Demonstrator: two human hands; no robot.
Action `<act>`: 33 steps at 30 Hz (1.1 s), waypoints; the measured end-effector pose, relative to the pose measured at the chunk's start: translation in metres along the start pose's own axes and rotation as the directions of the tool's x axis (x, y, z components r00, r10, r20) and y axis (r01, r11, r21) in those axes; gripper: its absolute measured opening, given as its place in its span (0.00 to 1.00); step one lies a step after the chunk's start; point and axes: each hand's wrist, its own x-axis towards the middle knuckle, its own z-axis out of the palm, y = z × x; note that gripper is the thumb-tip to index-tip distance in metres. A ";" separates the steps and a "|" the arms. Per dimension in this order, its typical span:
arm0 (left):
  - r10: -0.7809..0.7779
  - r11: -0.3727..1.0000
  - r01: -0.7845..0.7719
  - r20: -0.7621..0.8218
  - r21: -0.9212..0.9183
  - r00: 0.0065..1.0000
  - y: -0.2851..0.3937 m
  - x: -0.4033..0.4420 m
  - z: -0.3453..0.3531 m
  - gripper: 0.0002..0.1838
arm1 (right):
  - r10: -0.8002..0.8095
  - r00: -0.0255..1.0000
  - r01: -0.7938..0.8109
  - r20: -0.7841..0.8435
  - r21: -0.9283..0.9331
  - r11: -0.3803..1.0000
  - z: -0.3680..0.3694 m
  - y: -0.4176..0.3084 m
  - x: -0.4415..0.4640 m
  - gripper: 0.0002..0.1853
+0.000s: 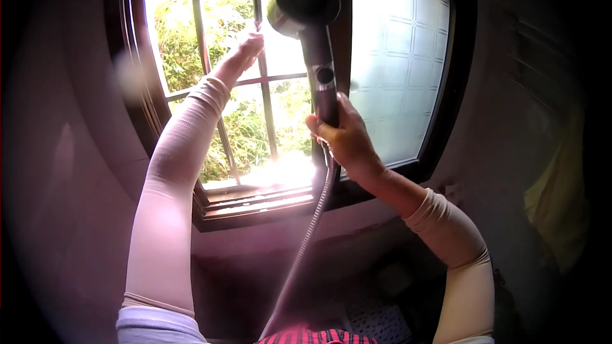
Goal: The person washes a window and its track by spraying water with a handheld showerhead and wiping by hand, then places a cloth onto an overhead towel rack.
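Two hands are up: the right hand [350, 146] grips the shower [317, 48] at 12 o'clock, best held firmly with the hose [306, 242] loose toward 6; the left hand [250, 50], at 11 near the bars [264, 81], is too glared to tell open from closed.

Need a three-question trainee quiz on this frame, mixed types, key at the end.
1. Pick one: the right hand holds a) a brush, b) a shower head, c) a bottle.
2. True or false: the left hand grips the hose.
3. Fill in: as the camera sees it, the frosted pane is to the ____ of the bars.

Key:
1. b
2. False; it is raised at the bars, away from the hose.
3. right
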 end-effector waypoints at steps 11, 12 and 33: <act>0.578 0.440 -0.498 0.188 0.747 0.794 -0.051 -0.090 -0.032 0.12 | 0.143 0.954 -0.212 0.265 0.254 0.944 -0.002 0.012 -0.021 0.12; 0.525 0.458 -0.498 0.229 0.736 0.820 -0.052 -0.093 -0.043 0.11 | 0.113 0.953 -0.190 0.282 0.262 0.946 0.004 0.010 -0.021 0.12; 0.676 0.718 -0.449 -0.379 0.532 0.632 -0.050 -0.029 -0.144 0.07 | 0.013 0.979 -0.084 0.205 0.343 0.935 0.037 -0.072 0.055 0.15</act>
